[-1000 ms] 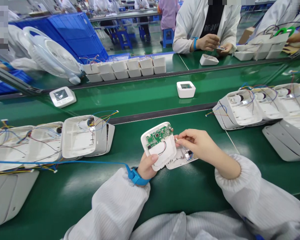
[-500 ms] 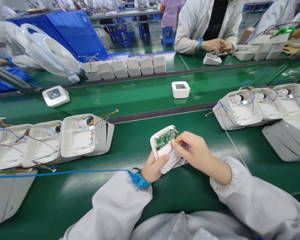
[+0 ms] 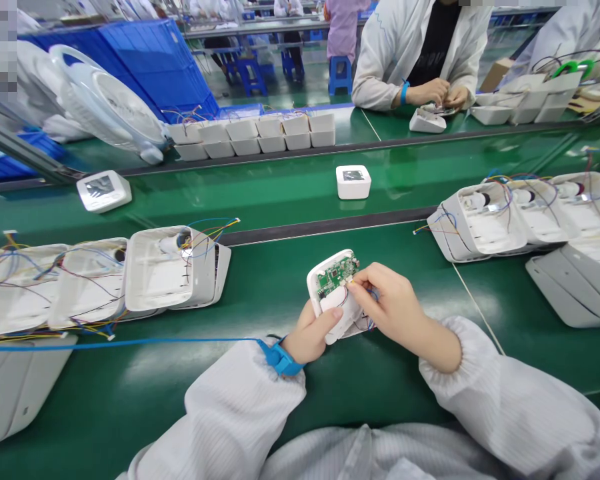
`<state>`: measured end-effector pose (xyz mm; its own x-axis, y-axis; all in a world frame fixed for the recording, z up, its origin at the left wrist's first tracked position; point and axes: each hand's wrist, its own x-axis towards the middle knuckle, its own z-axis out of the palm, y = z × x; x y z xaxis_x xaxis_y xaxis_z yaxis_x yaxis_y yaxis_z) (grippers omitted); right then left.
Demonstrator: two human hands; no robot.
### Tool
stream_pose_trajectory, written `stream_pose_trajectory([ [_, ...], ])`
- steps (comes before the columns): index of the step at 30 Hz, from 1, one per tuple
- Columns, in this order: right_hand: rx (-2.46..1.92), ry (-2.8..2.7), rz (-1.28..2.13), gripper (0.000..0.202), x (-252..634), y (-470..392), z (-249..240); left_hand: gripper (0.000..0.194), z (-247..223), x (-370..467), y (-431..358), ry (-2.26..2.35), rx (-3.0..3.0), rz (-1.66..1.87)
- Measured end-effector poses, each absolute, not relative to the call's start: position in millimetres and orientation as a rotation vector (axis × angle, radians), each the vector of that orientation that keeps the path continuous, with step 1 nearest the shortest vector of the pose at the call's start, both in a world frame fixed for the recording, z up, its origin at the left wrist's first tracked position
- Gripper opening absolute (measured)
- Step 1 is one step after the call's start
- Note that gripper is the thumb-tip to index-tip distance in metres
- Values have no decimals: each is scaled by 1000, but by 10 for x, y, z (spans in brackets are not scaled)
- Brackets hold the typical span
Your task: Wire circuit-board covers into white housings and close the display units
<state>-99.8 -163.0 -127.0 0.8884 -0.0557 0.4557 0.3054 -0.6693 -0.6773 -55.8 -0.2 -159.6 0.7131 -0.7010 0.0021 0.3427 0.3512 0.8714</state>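
Observation:
My left hand (image 3: 313, 331) grips a white plastic housing (image 3: 334, 325) from its left lower side, the thumb lying across its front. A green circuit board (image 3: 336, 275) shows in the housing's upper part, with a rounded white piece below it. At the board's right edge, my right hand (image 3: 387, 297) is closed in a pinch on a small white wire connector (image 3: 349, 283). Its fingertips partly hide the connector, so I cannot tell how far it sits in the board. Blue wires (image 3: 373, 325) hang under the right hand. A blue wrist strap (image 3: 282, 360) circles my left wrist.
Open white casings with loose wires stand at left (image 3: 167, 267) and right (image 3: 487, 217). A small white device with a screen (image 3: 353, 183) and another device (image 3: 104, 192) lie on the green belt (image 3: 260, 193). A co-worker's hands (image 3: 443, 93) work across it. A blue cord (image 3: 130, 343) runs left.
The two small white devices have shifted left along the belt. The housing in my hands has moved slightly right in the picture; both hands keep their hold.

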Motion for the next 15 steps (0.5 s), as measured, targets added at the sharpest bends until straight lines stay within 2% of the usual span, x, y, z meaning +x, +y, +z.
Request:
stream_pose_trajectory([
  [10,-2327,-214,-691,12,-980,-1671,-1283,46,-1634,-539,27,-404,1098,-679],
  [15,-2379,-200,-753,15,-974,-1669,-1298,40,-1617,-546,19,-440,1030,-693],
])
